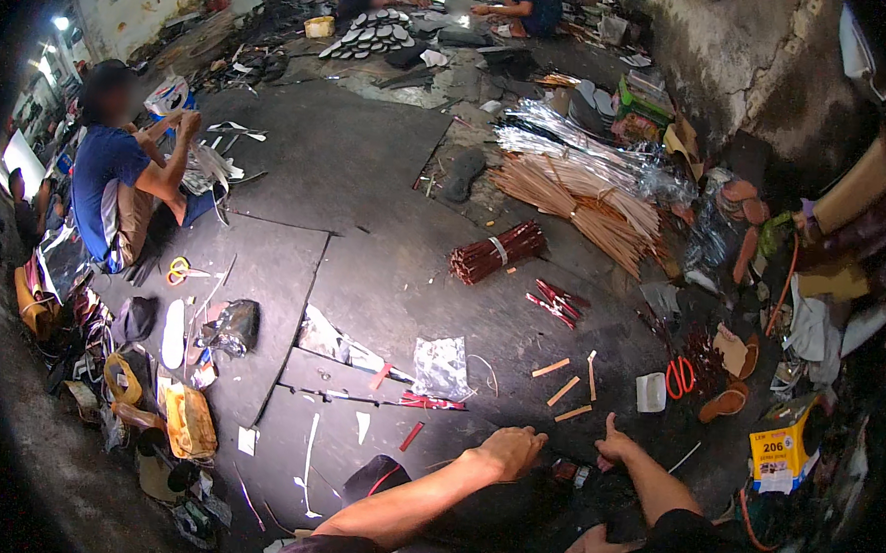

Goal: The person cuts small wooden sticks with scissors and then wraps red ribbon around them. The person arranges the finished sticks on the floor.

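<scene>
My left hand [514, 450] rests low on a dark sheet [382, 283] on the floor, fingers curled under so I cannot see whether it holds anything. My right hand [614, 448] is just to its right, thumb sticking up, fingers bent down toward the sheet. Between them lies a small red and white bit [565, 471]. Just beyond my hands lie several short tan strips [562, 391]. Red-handled scissors [678, 377] and a small white piece [650, 392] are to the right of the strips.
A bundle of dark red sticks [494, 251] and a big heap of tan sticks [587, 204] lie farther out. A clear plastic bag [441, 367] is left of the strips. A person in a blue shirt [117, 189] sits at left. A yellow box [780, 444] stands at right.
</scene>
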Tool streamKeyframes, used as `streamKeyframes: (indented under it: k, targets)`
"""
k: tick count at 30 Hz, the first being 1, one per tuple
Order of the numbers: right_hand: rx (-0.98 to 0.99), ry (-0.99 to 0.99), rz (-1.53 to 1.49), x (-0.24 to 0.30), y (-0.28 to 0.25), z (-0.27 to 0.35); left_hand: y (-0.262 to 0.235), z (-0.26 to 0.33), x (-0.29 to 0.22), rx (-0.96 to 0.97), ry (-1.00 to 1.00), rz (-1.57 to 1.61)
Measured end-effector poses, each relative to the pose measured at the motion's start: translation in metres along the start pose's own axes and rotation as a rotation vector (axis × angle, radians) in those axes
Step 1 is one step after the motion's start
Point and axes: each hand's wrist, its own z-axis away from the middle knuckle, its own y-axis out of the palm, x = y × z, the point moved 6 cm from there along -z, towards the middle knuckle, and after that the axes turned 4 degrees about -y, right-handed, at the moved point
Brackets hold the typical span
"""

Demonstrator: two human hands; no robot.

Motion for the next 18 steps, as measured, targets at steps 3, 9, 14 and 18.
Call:
streamKeyframes:
  k: [3,9,14,18]
  targets:
    - [0.085,0.037,-0.148,0.059,-0.007,0.044,-0.003,-0.002,0.023,-0.006,-0.013,-0.033]
    - [0.063,0.142,0.012,0.031,-0.012,0.029,-0.011,-0.017,0.041,0.153,-0.104,-0.004]
    - [0.147,0.206,0.109,0.057,-0.020,0.044,-0.016,0.004,0.052,0.041,-0.137,0.018]
    - [0.196,0.183,0.191,0.074,-0.028,0.058,-0.012,0.033,0.059,0.033,-0.197,-0.012]
